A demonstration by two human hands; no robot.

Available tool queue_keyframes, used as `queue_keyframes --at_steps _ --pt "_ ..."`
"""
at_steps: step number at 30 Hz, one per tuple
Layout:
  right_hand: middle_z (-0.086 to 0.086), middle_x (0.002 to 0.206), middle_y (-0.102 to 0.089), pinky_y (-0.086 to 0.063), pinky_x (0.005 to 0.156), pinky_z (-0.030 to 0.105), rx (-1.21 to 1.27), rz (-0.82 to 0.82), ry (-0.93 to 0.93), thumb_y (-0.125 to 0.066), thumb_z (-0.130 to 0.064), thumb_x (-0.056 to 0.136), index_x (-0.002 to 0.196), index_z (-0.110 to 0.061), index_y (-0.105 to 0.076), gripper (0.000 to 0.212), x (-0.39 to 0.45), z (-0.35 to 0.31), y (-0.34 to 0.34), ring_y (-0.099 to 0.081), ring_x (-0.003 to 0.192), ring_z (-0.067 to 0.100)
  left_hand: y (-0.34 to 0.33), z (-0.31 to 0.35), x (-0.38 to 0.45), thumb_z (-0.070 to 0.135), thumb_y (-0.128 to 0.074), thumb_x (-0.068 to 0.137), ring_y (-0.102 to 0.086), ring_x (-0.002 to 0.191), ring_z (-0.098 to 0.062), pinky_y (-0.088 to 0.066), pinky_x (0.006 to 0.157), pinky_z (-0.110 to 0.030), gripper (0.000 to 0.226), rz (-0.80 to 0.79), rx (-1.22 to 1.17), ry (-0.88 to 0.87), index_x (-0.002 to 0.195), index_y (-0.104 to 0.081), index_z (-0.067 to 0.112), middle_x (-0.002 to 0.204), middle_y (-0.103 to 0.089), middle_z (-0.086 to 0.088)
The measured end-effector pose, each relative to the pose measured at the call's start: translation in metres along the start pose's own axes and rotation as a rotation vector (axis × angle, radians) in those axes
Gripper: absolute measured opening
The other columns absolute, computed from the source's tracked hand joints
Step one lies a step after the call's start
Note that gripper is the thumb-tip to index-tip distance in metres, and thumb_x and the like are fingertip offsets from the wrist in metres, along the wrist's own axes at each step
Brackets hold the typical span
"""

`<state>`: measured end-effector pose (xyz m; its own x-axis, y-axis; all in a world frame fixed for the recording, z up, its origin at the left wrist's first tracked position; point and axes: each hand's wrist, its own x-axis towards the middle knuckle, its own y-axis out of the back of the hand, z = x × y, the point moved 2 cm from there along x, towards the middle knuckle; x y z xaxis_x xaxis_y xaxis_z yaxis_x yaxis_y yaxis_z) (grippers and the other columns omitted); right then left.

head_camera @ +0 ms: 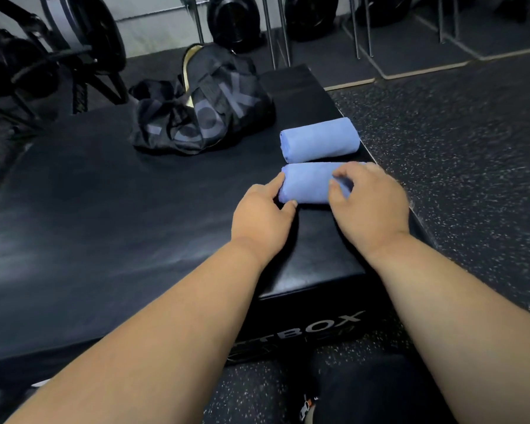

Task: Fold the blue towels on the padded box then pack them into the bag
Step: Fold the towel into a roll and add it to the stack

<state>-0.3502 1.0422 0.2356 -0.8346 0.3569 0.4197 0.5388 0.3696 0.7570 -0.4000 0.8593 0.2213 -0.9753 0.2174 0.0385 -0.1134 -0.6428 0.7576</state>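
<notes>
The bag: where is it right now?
Head view: the black bag sits on the padded box, far side, left of the farther rolled blue towel.

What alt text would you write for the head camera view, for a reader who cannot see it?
Both hands, left hand and right hand, grip the nearer rolled blue towel on a black padded box. A second rolled towel lies beyond, beside a black bag.
</notes>
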Motion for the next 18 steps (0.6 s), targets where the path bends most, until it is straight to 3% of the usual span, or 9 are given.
queue_keyframes --at_steps 4,7,9,13,18 --pt "0.008 0.107 -0.077 -0.048 0.078 0.040 -0.068 -0.027 -0.037 -0.063 -0.033 0.099 0.117 -0.026 -0.075 0.022 0.011 0.007 -0.004 -0.068 0.099 0.038 -0.008 0.006 0.007 0.041 -0.065 0.094 -0.059 0.093 -0.011 -0.052 0.086 -0.032 0.045 0.050 -0.001 -0.020 0.138 -0.060 0.050 0.101 -0.065 0.008" --pt "0.011 0.106 -0.074 -0.049 0.079 0.041 -0.062 -0.009 -0.022 -0.063 -0.029 0.098 0.117 -0.025 -0.076 0.023 0.015 0.012 -0.011 -0.066 0.098 0.039 -0.013 0.010 0.008 0.046 -0.064 0.090 -0.061 0.086 -0.011 -0.056 0.082 -0.038 0.024 0.050 -0.053 -0.019 0.113 -0.067 0.043 0.089 -0.066 0.007" --pt "0.013 0.109 -0.072 -0.051 0.085 0.043 -0.054 -0.010 -0.018 -0.064 -0.030 0.096 0.122 -0.024 -0.075 0.029 0.014 0.013 -0.015 -0.064 0.099 0.041 -0.016 0.013 0.010 0.051 -0.062 0.089 -0.061 0.084 -0.010 -0.056 0.078 -0.038 0.020 0.061 -0.064 -0.013 0.104 -0.067 0.039 0.086 -0.065 0.007" --pt "0.013 0.111 -0.071 -0.053 0.089 0.045 -0.083 -0.016 -0.029 -0.065 -0.036 0.093 0.131 -0.026 -0.071 0.039 0.013 0.010 -0.016 -0.063 0.101 0.040 -0.017 0.016 0.015 0.052 -0.057 0.097 -0.059 0.086 -0.010 -0.056 0.080 -0.039 0.021 0.091 -0.026 -0.003 0.111 -0.066 0.040 0.091 -0.062 0.008" --pt "0.012 0.106 -0.073 -0.054 0.089 0.047 -0.030 -0.047 0.005 -0.064 -0.037 0.092 0.133 -0.023 -0.070 0.044 0.012 0.007 -0.018 -0.066 0.101 0.039 -0.014 0.016 0.019 0.042 -0.052 0.105 -0.057 0.097 -0.007 -0.051 0.087 -0.032 0.041 0.085 -0.033 0.017 0.147 -0.054 0.043 0.114 -0.067 0.011"
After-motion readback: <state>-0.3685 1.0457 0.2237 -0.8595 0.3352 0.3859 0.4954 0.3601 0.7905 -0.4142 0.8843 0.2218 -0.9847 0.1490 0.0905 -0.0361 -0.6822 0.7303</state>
